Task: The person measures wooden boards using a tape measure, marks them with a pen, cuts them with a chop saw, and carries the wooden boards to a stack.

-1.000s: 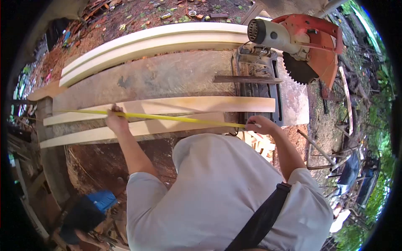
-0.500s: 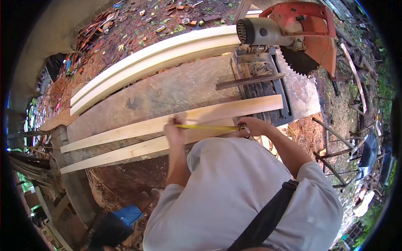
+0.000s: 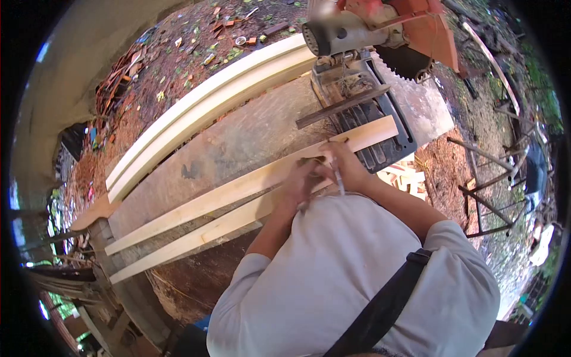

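My right hand [image 3: 345, 165] is closed over the near board, with a thin white pen-like stick [image 3: 339, 176] between its fingers. A small dark and yellow part of the tape measure [image 3: 320, 159] shows at its fingertips. Touching or almost touching it is my left hand [image 3: 304, 179], its fingers smeared by motion. Both hands are above two long pale boards, one [image 3: 205, 202] reaching onto the saw's base and a shorter one [image 3: 208, 232] nearer my body. No drawn-out yellow blade is visible.
A red chop saw [image 3: 380, 35] with a toothed blade stands at the top right on a black slotted base [image 3: 380, 143]. Two pale beams [image 3: 208, 110] lie along the far edge of the worn bench [image 3: 238, 134]. Wood offcuts [image 3: 407, 178] lie below, right of my arm.
The long yellow tape between my hands has shortened and is now out of sight. My left hand has moved right to meet my right hand. The view has turned and shifted.
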### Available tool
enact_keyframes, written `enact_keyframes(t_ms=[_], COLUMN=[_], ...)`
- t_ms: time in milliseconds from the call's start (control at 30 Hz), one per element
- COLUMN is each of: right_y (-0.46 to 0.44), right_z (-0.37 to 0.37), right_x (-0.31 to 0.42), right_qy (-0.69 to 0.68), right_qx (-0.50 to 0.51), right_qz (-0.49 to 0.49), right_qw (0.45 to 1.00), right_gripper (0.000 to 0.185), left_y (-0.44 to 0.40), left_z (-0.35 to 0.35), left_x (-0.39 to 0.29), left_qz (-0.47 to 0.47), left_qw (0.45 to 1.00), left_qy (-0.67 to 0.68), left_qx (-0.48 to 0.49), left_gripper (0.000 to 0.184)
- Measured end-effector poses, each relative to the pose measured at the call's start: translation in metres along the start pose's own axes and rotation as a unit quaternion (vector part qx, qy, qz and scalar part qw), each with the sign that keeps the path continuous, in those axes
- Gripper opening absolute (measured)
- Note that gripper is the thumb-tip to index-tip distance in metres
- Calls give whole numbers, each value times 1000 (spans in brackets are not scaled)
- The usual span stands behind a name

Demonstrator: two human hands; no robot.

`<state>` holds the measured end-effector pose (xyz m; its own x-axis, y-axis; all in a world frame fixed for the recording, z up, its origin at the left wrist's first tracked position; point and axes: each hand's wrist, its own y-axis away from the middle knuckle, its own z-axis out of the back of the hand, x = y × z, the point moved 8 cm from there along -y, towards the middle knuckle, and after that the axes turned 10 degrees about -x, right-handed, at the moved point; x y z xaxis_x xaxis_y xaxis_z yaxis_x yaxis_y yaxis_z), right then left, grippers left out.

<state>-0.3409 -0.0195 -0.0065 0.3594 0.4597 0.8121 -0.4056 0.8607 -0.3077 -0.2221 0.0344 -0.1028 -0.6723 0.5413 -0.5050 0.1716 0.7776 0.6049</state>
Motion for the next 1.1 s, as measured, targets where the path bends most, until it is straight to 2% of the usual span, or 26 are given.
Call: enact_keyframes(t_ms=[33, 67, 100, 133, 167, 200, 233, 267, 333, 367, 433, 500, 567, 633, 667, 733, 800, 833, 900, 967, 1033, 1100], right_y=[1, 3, 7, 12, 18, 26, 34, 45, 53, 55, 54, 55, 60, 51, 51, 49, 52, 51, 48, 41, 23, 9], right_z=[17, 27, 40, 55, 71, 85, 98, 106, 122, 128, 136, 134, 135, 128, 127, 121, 121, 126, 143, 173, 203, 226], right_x=[-5, -14, -33, -51, -68, -88, -107, -135, -143, -145, -139, -142, -141, -116, -116, -110, -125, -135, -162, -201, -223, -247], right_qy=[8, 12, 16, 19, 11, 2, 42, 89, 127, 129, 152, 162, 175, 227, 227, 263, 252, 293, 357, 315, 317, 309], right_qx=[-66, -72, -76, -81, -118, -156, -186, -187, -217, -218, -180, -175, -174, -153, -155, -149, -144, -129, -105, -139, -139, -136], right_qz=[15, 10, -59, -127, -180, -231, -218, -248, -274, -278, -297, -292, -289, -161, -164, -111, -140, -159, -209, -282, -275, -257], right_qw=[998, 997, 995, 988, 976, 960, 957, 946, 928, 926, 925, 926, 925, 948, 947, 947, 947, 934, 904, 896, 897, 905], right_gripper=[43, 43, 38, 35, 33, 33, 32, 33, 38, 38, 48, 51, 54, 57, 57, 58, 58, 58, 59, 59, 55, 54], left_y=[-6, -17, -33, -36, -41, -60, -69, -76, -71, -69, -64, -33, 3, 27, 52, 67, 47, 43, 31, 16, -13, -28], left_z=[15, 37, 69, 83, 94, 117, 126, 134, 121, 122, 135, 150, 188, 275, 284, 318, 388, 368, 279, 201, 178, 140], left_x=[-16, -39, -65, -109, -135, -162, -171, -181, -188, -188, -188, -199, -182, -177, -178, -173, -163, -163, -149, -138, -131, -127], left_qz=[-65, -134, -201, -369, -306, -333, -346, -358, -359, -358, -358, -357, -103, -5, -64, -121, -76, -77, 25, 48, -33, -32], left_qw=[989, 965, 926, 727, 707, 626, 584, 539, 435, 437, 569, 554, 740, 643, 597, 545, 655, 653, 579, 573, 579, 582], left_qy=[-88, -174, -256, -501, -548, -615, -646, -675, -751, -753, -668, -675, -596, -723, -751, -774, -688, -690, -746, -751, -741, -735], left_qx=[-96, -144, -189, -291, -326, -345, -348, -353, -344, -339, -320, -333, -293, -252, -276, -298, -302, -304, -329, -323, -338, -348], left_gripper=[33, 29, 26, 31, 36, 40, 41, 43, 52, 52, 61, 66, 70, 74, 67, 64, 65, 65, 83, 91, 95, 98])
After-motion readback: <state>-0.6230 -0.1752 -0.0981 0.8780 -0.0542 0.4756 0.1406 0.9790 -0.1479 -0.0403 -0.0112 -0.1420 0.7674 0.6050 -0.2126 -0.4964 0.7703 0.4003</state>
